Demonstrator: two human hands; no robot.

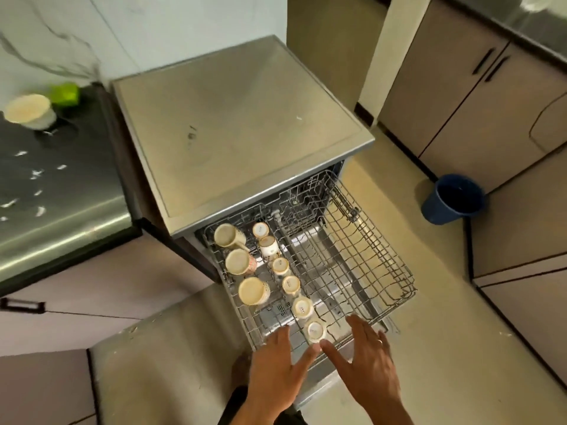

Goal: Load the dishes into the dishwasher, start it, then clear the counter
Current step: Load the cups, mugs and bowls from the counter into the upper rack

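The steel dishwasher [239, 124] stands open with its wire upper rack [362, 259] pulled out. Three larger cups [241, 261] lie in the rack's left row. Several small cups sit upside down in the row beside them. The nearest small cup [315, 331] is at the rack's front edge. My left hand [276, 360] and my right hand [365, 348] reach over the front edge on either side of that cup, fingers straight and spread, holding nothing. The thumbs nearly meet just below the cup. On the left counter stands a cream bowl [29, 111].
A green object [66, 94] sits behind the bowl on the dark counter [61, 179], which is scattered with white scraps. A blue bucket [453, 199] stands on the floor to the right. Cabinet doors [466, 96] line the right side. The rack's right half holds nothing.
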